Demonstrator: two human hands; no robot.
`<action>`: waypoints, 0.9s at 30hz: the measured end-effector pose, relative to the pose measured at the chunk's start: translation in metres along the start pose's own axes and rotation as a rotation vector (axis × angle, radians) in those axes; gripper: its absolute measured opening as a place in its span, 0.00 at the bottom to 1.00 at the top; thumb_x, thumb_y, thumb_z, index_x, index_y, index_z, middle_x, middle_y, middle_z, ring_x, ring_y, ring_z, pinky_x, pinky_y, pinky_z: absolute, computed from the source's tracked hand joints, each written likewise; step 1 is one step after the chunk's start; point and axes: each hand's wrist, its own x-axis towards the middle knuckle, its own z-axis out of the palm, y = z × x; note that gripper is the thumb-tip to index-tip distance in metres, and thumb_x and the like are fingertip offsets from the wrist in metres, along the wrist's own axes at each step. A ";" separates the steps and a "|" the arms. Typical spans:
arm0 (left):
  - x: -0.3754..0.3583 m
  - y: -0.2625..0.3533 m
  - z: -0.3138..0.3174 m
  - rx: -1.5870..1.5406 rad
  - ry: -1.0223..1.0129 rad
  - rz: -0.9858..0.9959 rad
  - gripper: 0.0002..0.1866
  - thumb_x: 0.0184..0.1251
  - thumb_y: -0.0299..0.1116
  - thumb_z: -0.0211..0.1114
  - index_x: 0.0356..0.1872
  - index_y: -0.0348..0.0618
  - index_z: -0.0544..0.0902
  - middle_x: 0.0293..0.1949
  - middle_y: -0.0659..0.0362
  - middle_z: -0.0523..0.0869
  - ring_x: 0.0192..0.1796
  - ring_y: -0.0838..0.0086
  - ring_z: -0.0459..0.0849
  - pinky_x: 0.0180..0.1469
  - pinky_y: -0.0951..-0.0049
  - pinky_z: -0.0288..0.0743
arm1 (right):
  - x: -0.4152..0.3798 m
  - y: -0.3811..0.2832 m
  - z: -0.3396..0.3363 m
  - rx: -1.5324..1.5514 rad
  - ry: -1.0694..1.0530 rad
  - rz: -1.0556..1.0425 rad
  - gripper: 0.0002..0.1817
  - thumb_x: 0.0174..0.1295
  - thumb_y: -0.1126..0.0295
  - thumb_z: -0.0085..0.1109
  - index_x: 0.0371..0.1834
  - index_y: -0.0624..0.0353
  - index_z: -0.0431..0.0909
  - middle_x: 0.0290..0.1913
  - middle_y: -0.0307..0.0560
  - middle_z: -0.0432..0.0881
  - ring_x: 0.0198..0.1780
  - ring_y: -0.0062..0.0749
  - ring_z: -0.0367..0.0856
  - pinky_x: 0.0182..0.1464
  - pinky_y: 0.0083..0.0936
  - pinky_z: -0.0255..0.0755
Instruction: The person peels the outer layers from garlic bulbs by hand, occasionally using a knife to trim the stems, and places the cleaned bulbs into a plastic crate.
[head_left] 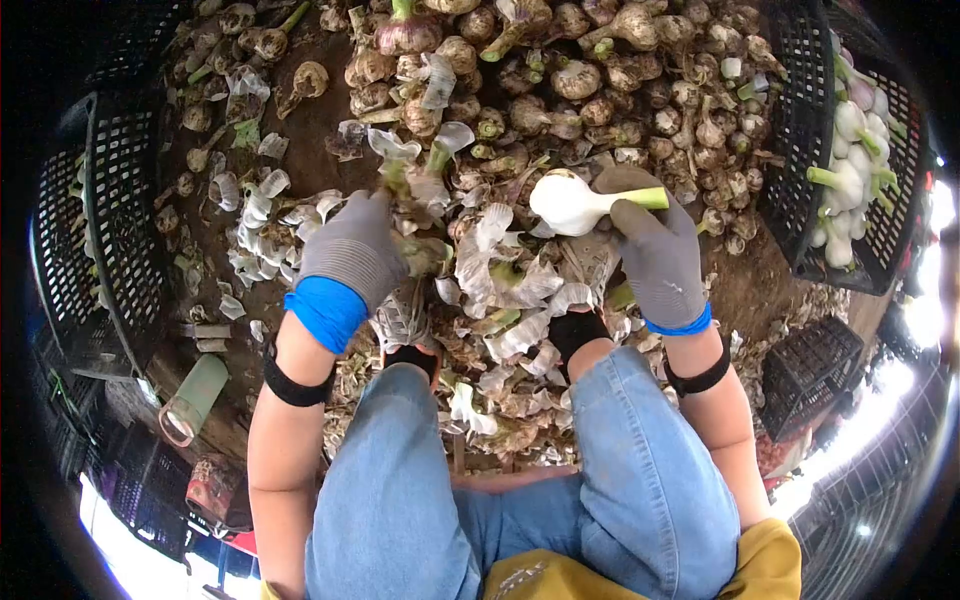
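Note:
A peeled white garlic bulb (568,203) with a short cut green stem is held in my right hand (660,245), the thumb against the stem. That hand wears a grey glove with a blue cuff, and its fingers are closed. My left hand (350,248), gloved the same way, is curled with its back to me. Blurred brownish-green scraps (398,185) show at its fingertips; what it grips, if anything, I cannot make out. Loose garlic skins (487,245) lie between the hands, over and around my shoes.
Unpeeled garlic bulbs (575,80) are heaped ahead. At the right, a black crate (800,150) contains peeled white garlic (848,180). Another black crate (125,220) stands at the left, near a pale green cylinder (195,395). A small dark crate (812,375) sits lower right.

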 end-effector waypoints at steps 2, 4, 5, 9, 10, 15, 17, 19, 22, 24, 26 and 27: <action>-0.004 0.018 0.003 -0.161 0.067 0.042 0.25 0.56 0.41 0.68 0.53 0.41 0.72 0.48 0.46 0.76 0.49 0.49 0.79 0.50 0.61 0.74 | -0.007 -0.001 0.008 -0.217 -0.038 -0.174 0.13 0.55 0.77 0.57 0.45 0.60 0.78 0.45 0.42 0.77 0.46 0.25 0.75 0.49 0.23 0.70; -0.006 0.035 0.007 -0.489 0.131 0.277 0.33 0.42 0.38 0.79 0.49 0.39 0.72 0.41 0.54 0.78 0.42 0.70 0.79 0.45 0.71 0.75 | -0.014 0.001 0.014 -0.447 -0.095 -0.440 0.14 0.53 0.78 0.59 0.44 0.59 0.79 0.46 0.43 0.77 0.47 0.28 0.75 0.49 0.24 0.70; -0.008 0.044 0.010 -0.564 0.135 0.320 0.30 0.45 0.39 0.79 0.48 0.39 0.73 0.38 0.56 0.79 0.41 0.73 0.79 0.44 0.72 0.74 | -0.017 -0.004 0.016 -0.566 -0.141 -0.506 0.16 0.49 0.79 0.61 0.44 0.57 0.79 0.46 0.46 0.76 0.48 0.36 0.76 0.50 0.29 0.70; 0.002 0.045 -0.012 -0.805 -0.258 0.187 0.21 0.50 0.37 0.75 0.41 0.37 0.77 0.34 0.58 0.81 0.39 0.75 0.79 0.44 0.74 0.75 | -0.022 -0.011 0.018 -0.824 -0.275 -0.780 0.18 0.46 0.78 0.63 0.43 0.56 0.79 0.46 0.49 0.76 0.46 0.46 0.76 0.48 0.35 0.71; 0.002 0.041 -0.010 -0.908 -0.271 0.165 0.20 0.51 0.37 0.75 0.40 0.37 0.78 0.34 0.58 0.82 0.39 0.76 0.79 0.44 0.74 0.75 | -0.022 -0.010 0.017 -0.839 -0.297 -0.796 0.18 0.46 0.78 0.63 0.44 0.56 0.79 0.46 0.49 0.76 0.46 0.46 0.76 0.48 0.36 0.72; -0.010 0.038 -0.006 -0.905 -0.200 0.216 0.15 0.56 0.31 0.71 0.41 0.37 0.79 0.38 0.59 0.83 0.42 0.77 0.79 0.46 0.76 0.75 | -0.021 -0.009 0.016 -0.913 -0.351 -0.835 0.22 0.43 0.78 0.64 0.46 0.54 0.78 0.46 0.50 0.76 0.45 0.46 0.77 0.47 0.37 0.72; -0.012 0.039 0.002 -0.805 -0.081 0.327 0.15 0.55 0.29 0.71 0.41 0.37 0.79 0.39 0.57 0.83 0.42 0.77 0.80 0.47 0.76 0.75 | -0.022 -0.011 0.015 -0.942 -0.382 -0.851 0.22 0.43 0.79 0.64 0.45 0.53 0.78 0.46 0.49 0.77 0.46 0.45 0.76 0.47 0.37 0.71; -0.011 0.039 0.006 -0.759 -0.010 0.380 0.14 0.54 0.27 0.70 0.41 0.38 0.79 0.38 0.57 0.83 0.41 0.77 0.80 0.47 0.76 0.74 | -0.022 -0.011 0.014 -0.914 -0.360 -0.823 0.20 0.42 0.81 0.63 0.42 0.52 0.79 0.46 0.49 0.77 0.47 0.44 0.76 0.49 0.36 0.70; -0.006 0.036 0.010 -0.752 0.125 0.312 0.12 0.54 0.23 0.66 0.40 0.38 0.79 0.35 0.57 0.83 0.40 0.77 0.80 0.45 0.75 0.74 | -0.023 -0.010 0.011 -0.767 -0.277 -0.725 0.18 0.38 0.84 0.59 0.35 0.53 0.82 0.45 0.48 0.77 0.49 0.43 0.75 0.51 0.34 0.68; 0.011 0.022 0.013 -0.728 0.352 0.172 0.10 0.55 0.19 0.58 0.40 0.37 0.78 0.33 0.57 0.83 0.38 0.77 0.81 0.43 0.75 0.75 | -0.024 -0.011 0.005 -0.639 -0.260 -0.673 0.17 0.35 0.87 0.56 0.29 0.54 0.83 0.44 0.49 0.77 0.50 0.42 0.74 0.53 0.32 0.67; 0.036 -0.015 0.013 -0.991 0.312 -0.151 0.11 0.57 0.19 0.60 0.42 0.38 0.78 0.35 0.58 0.84 0.38 0.76 0.81 0.44 0.76 0.75 | -0.022 -0.001 0.001 -0.518 -0.250 -0.665 0.18 0.31 0.89 0.53 0.24 0.55 0.83 0.45 0.50 0.77 0.50 0.42 0.75 0.55 0.32 0.66; 0.032 -0.015 0.009 -0.974 0.361 -0.116 0.09 0.57 0.22 0.62 0.40 0.36 0.78 0.34 0.58 0.83 0.37 0.77 0.80 0.41 0.76 0.75 | -0.020 0.002 -0.003 -0.493 -0.257 -0.666 0.18 0.32 0.89 0.52 0.25 0.55 0.83 0.45 0.50 0.77 0.50 0.42 0.75 0.55 0.32 0.66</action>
